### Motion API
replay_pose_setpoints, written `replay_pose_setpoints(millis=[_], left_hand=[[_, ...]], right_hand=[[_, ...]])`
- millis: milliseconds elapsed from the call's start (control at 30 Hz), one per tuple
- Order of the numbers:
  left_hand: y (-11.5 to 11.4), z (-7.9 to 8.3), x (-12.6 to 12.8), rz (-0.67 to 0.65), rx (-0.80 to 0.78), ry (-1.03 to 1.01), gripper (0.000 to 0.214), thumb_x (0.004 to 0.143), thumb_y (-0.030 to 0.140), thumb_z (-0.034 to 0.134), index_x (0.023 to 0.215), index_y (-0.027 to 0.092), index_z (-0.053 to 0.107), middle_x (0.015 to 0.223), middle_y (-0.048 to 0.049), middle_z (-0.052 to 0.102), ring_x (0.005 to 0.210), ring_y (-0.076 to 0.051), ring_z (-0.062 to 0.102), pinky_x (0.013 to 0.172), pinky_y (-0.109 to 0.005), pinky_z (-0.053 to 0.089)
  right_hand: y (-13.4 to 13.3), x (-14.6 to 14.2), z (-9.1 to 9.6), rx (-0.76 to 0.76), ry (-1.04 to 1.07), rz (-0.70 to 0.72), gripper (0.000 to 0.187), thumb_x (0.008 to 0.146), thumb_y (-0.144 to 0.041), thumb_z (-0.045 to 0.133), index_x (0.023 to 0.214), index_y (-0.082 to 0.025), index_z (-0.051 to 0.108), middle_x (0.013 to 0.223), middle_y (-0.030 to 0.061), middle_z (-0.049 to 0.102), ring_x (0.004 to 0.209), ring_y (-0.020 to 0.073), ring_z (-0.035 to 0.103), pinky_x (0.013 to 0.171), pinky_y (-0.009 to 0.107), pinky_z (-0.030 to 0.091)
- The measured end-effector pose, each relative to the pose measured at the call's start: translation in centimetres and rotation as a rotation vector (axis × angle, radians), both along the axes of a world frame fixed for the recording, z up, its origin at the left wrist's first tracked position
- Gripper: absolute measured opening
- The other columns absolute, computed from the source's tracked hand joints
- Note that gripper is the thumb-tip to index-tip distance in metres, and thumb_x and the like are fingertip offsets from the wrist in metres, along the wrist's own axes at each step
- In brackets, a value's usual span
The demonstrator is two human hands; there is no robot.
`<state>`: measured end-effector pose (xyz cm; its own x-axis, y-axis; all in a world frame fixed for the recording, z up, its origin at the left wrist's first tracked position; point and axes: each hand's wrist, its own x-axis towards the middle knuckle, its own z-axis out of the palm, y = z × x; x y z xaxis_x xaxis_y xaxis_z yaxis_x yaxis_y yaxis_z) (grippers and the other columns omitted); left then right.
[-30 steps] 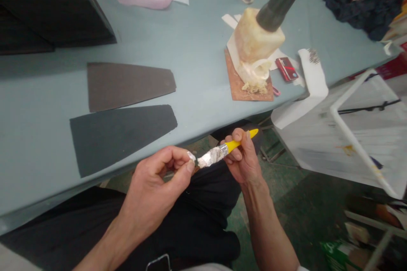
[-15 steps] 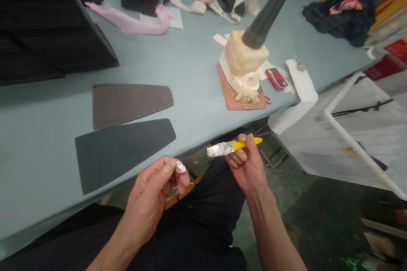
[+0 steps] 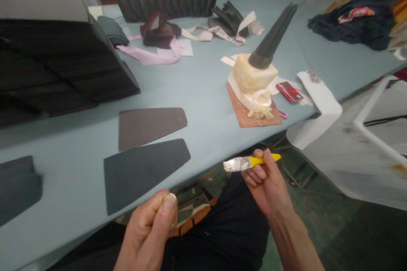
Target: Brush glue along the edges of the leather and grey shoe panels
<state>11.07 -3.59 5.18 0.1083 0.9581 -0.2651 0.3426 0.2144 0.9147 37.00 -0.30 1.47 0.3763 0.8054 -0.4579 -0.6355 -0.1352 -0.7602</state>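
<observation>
My right hand (image 3: 269,184) grips a paintbrush (image 3: 237,164) by its yellow handle, over my lap just off the table edge. White paste coats the bristles and ferrule, and they point left. My left hand (image 3: 151,222) is closed with its thumb on top, in front of the table's near edge; what its fingers hold, if anything, is hidden. Nearest to it on the table lies a dark grey tapered flat piece (image 3: 143,173), with a brown tapered piece (image 3: 149,127) behind. Right of these, a cream, paste-crusted block-like container (image 3: 252,74) stands on a brown board (image 3: 235,108).
A black ribbed cone (image 3: 271,38) leans on top of the container. Beside it are a red box (image 3: 289,92) and a curved white sheet (image 3: 318,97) over the edge. Stacked dark pieces (image 3: 57,63) stand left; pink cloth (image 3: 152,53) and dark fabric (image 3: 352,21) lie farther back.
The view has tilted up and shifted left, so things sit lower and farther right. My left hand has closed, and the white patch at its fingertip is out of sight. The right keeps the paintbrush.
</observation>
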Motion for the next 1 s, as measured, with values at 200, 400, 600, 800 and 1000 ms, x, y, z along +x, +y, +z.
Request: replay_pose_setpoints(millis=[200,400,600,800,1000], left_hand=[[1.2,0.8,-3.2,-0.031,0.243,0.311,0.038,0.107,0.051,0.052,0.081,0.025,0.059,0.062,0.0054,0.056,0.052,-0.011,0.053,0.050,-0.020,0.045],[3.8,1.0,-5.3,0.029,0.536,0.528,0.024,0.104,0.049,0.062,0.100,0.027,0.071,0.085,0.0059,0.079,0.073,-0.010,0.076,0.072,-0.014,0.057],[6.9,1.3,-8.0,0.013,0.635,0.598,0.026,0.103,0.047,0.063,0.090,0.026,0.072,0.083,0.0065,0.079,0.070,-0.010,0.075,0.072,-0.015,0.057],[10.4,-0.1,-11.6,-0.034,0.617,0.632,0.023,0.103,0.045,0.063,0.103,0.024,0.074,0.098,-0.0003,0.080,0.089,-0.018,0.078,0.088,-0.028,0.061],[14.7,-2.0,-13.0,-0.238,0.711,0.524,0.018,0.104,0.033,0.063,0.113,0.021,0.073,0.118,-0.0082,0.081,0.112,-0.022,0.076,0.104,-0.040,0.060]], right_hand=[[1.5,-1.0,0.5,0.031,-0.113,0.010,0.059,0.061,-0.067,0.099,0.084,-0.021,0.069,0.046,-0.0127,0.038,0.041,0.0043,0.028,0.042,0.016,0.031],[3.1,-1.7,0.8,0.080,-0.231,0.065,0.055,0.071,-0.071,0.092,0.085,-0.022,0.072,0.048,-0.0091,0.045,0.043,0.0065,0.036,0.042,0.018,0.033],[5.4,-2.7,1.3,0.145,-0.294,0.157,0.047,0.079,-0.067,0.089,0.083,-0.024,0.070,0.050,-0.0088,0.044,0.045,0.0070,0.039,0.044,0.017,0.036],[8.1,-5.3,2.2,0.277,-0.409,0.275,0.044,0.085,-0.066,0.085,0.082,-0.024,0.071,0.051,-0.0073,0.048,0.046,0.0072,0.043,0.045,0.017,0.037],[11.2,-8.1,2.9,0.357,-0.591,0.361,0.044,0.086,-0.064,0.085,0.076,-0.023,0.073,0.060,-0.0034,0.058,0.049,0.0088,0.046,0.045,0.022,0.038]])
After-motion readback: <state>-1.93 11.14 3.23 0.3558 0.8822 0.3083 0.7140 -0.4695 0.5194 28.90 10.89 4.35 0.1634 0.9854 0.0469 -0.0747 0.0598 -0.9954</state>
